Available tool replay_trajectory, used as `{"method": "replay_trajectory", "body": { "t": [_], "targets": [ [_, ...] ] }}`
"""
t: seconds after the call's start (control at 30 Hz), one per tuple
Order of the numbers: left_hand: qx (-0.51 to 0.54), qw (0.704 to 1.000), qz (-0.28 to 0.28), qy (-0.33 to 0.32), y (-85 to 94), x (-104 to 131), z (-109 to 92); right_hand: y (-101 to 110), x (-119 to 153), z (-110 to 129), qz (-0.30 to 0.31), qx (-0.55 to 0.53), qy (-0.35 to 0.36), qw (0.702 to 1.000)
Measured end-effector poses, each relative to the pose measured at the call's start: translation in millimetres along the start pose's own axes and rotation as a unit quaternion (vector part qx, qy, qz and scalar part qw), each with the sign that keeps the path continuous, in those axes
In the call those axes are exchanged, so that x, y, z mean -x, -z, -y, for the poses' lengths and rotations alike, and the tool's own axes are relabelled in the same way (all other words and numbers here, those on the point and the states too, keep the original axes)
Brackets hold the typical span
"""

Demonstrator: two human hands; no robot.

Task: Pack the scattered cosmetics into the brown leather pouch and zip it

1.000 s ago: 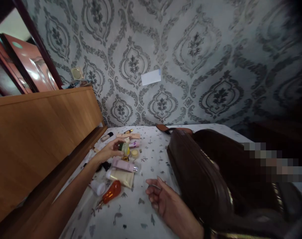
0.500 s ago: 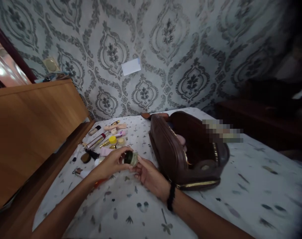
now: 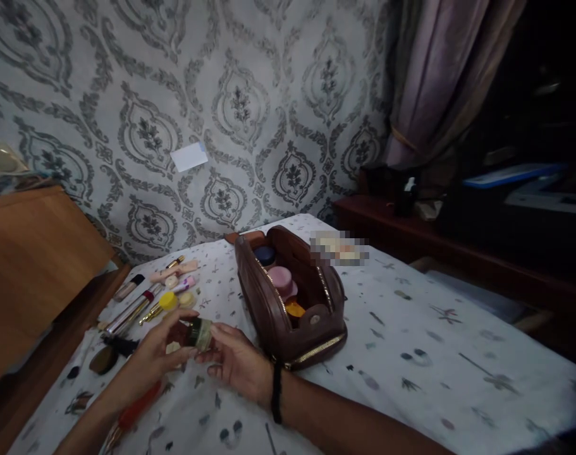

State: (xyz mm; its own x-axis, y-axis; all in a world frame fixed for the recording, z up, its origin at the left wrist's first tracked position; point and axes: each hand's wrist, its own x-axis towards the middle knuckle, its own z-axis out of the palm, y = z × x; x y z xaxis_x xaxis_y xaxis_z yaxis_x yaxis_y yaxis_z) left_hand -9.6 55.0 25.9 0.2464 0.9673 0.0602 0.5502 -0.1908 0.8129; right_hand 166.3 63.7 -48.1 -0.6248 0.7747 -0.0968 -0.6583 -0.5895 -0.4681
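Note:
My left hand [image 3: 162, 347] grips the dark lid of a small jar [image 3: 203, 335] between thumb and fingers. Closed on the jar's pale, greenish body are the fingertips of my right hand [image 3: 238, 360], which has a black band at its wrist. Just right of the hands stands a brown zip bag [image 3: 263, 319], its top unzipped. Inside it show a dark blue round container [image 3: 264, 255], a pink round container [image 3: 281, 279] and something orange [image 3: 294, 308]. Below my left forearm lies a red-orange item [image 3: 140, 406], partly hidden.
Left of the hands, cosmetics lie on the patterned sheet [image 3: 392, 385]: a yellow-capped jar [image 3: 168, 301], a silver tube [image 3: 129, 313], a round dark brush [image 3: 102, 360] and several others. A wooden board [image 3: 45, 253] edges the left, a dark red surface [image 3: 387, 227] the right.
The view has swung right, so the bag and hands appear further left and a curtain shows. More of the bag's contents can be seen. Both hands still hold the jar.

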Motion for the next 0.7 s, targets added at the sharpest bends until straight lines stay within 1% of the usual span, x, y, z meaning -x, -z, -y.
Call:
{"method": "replay_trajectory", "body": {
  "t": [0.1,0.2,0.3,0.4,0.47,0.53,0.6,0.7],
  "targets": [
    [-0.004,1.0,0.004,0.008,3.7,-3,-24,0,-1,3,-0.013,-0.008,-0.035,0.999],
    [-0.008,1.0,-0.02,-0.01,9.2,-10,-49,2,-2,4,-0.021,-0.005,-0.054,0.998],
    [0.005,0.999,-0.039,-0.035,13.0,-21,-77,5,-4,2,-0.007,-0.004,-0.063,0.998],
    [0.01,0.997,-0.046,-0.06,11.3,-36,-105,9,-6,-1,0.002,-0.008,-0.06,0.998],
    [0.008,0.995,-0.042,-0.087,6.2,-48,-123,10,-7,-3,0.004,-0.014,-0.057,0.998],
    [0.001,0.992,-0.02,-0.126,-2.1,-61,-139,9,-7,-3,-0.002,-0.017,-0.058,0.998],
    [-0.018,0.985,0.021,-0.173,-13.2,-73,-154,8,-7,-3,-0.012,-0.015,-0.063,0.998],
    [-0.103,0.964,0.091,-0.229,-32.8,-89,-173,6,-6,-2,-0.017,-0.012,-0.074,0.997]
  ]
}}
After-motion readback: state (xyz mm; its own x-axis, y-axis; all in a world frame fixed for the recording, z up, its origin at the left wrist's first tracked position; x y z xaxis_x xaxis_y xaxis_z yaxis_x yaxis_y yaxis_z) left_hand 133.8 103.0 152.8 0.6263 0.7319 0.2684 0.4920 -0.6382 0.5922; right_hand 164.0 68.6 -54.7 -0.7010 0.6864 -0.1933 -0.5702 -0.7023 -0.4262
